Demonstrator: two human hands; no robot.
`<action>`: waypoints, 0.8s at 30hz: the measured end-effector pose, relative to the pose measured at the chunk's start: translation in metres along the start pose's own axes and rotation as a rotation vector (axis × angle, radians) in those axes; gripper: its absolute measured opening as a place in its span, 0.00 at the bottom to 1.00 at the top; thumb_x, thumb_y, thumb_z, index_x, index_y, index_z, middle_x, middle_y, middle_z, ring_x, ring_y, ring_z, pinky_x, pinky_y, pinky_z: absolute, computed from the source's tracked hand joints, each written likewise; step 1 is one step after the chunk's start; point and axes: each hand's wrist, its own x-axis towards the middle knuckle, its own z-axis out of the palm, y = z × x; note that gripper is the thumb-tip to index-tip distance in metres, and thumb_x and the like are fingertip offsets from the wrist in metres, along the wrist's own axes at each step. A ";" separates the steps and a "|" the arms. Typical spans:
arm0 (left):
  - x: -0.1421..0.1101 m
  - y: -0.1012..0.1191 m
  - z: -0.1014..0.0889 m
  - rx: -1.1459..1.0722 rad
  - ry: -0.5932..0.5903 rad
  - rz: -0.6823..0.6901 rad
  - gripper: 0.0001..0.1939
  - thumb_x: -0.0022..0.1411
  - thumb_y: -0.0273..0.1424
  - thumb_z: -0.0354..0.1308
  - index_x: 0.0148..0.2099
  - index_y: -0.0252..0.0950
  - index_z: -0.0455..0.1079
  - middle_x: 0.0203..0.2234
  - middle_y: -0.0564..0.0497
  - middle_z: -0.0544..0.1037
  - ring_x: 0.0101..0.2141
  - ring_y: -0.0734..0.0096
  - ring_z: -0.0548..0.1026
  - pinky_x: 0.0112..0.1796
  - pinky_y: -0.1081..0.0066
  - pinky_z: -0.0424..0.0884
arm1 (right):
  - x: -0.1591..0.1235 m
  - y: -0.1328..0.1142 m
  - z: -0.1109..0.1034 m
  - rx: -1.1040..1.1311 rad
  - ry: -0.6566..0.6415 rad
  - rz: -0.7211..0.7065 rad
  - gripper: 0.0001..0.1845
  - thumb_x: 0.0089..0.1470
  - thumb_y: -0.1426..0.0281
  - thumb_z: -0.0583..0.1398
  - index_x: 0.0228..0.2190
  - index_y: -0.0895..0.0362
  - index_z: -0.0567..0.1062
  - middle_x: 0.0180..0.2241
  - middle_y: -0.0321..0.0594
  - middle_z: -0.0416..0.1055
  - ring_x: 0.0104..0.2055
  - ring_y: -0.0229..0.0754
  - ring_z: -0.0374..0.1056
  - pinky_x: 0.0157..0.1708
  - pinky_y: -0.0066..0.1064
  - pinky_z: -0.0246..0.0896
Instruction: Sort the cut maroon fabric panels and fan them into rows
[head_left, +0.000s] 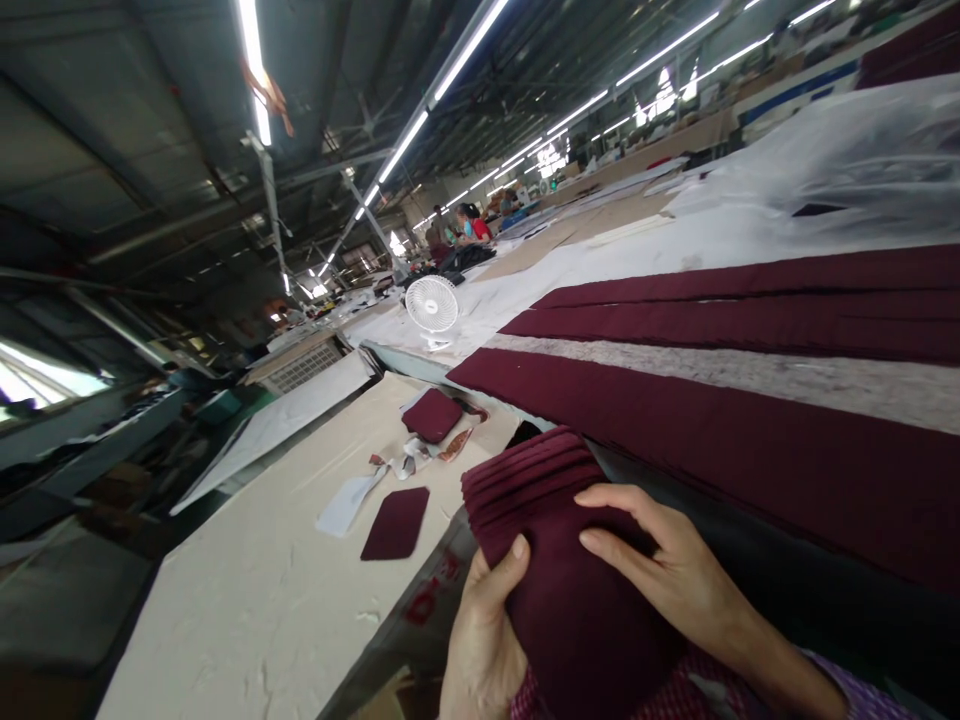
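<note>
A fanned stack of maroon fabric pieces (577,600) is held up close in front of me, its layers stepped along the far edge. My left hand (487,625) grips the stack's left side, thumb on top and the other fingers hidden beneath. On the right, my right hand (667,560) rests on the top piece with thumb and a finger stretched out and apart. Beyond the hands, a single maroon piece (395,523) lies flat on the cream table (255,560). A small maroon pile (432,415) sits farther back, beside a white slip (349,503) and crumpled scraps (409,458).
Long maroon fabric strips (675,420) lie in layers on the big table at right. A white fan (432,305) stands near that table's corner. Clear plastic sheeting (840,160) covers the far right. People (474,225) are in the distance. A gap separates the two tables.
</note>
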 end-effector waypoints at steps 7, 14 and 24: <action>-0.008 0.006 0.001 0.075 0.042 0.052 0.13 0.49 0.26 0.73 0.40 0.35 0.81 0.33 0.44 0.86 0.43 0.52 0.83 0.53 0.56 0.74 | 0.004 -0.008 -0.010 0.054 -0.115 0.156 0.14 0.52 0.63 0.64 0.42 0.50 0.78 0.43 0.39 0.79 0.48 0.48 0.74 0.51 0.38 0.69; -0.009 0.011 -0.006 0.117 0.075 0.066 0.12 0.49 0.26 0.74 0.38 0.35 0.81 0.32 0.45 0.86 0.43 0.50 0.83 0.54 0.54 0.73 | 0.002 -0.007 -0.012 0.252 -0.217 0.253 0.13 0.51 0.65 0.65 0.41 0.51 0.75 0.32 0.33 0.72 0.32 0.39 0.68 0.32 0.28 0.66; -0.011 0.016 -0.009 0.180 0.085 0.101 0.13 0.45 0.26 0.75 0.37 0.33 0.81 0.32 0.44 0.86 0.41 0.50 0.83 0.51 0.56 0.76 | 0.001 -0.004 -0.015 0.340 -0.290 0.306 0.14 0.50 0.64 0.66 0.41 0.50 0.75 0.32 0.33 0.72 0.33 0.41 0.70 0.33 0.30 0.68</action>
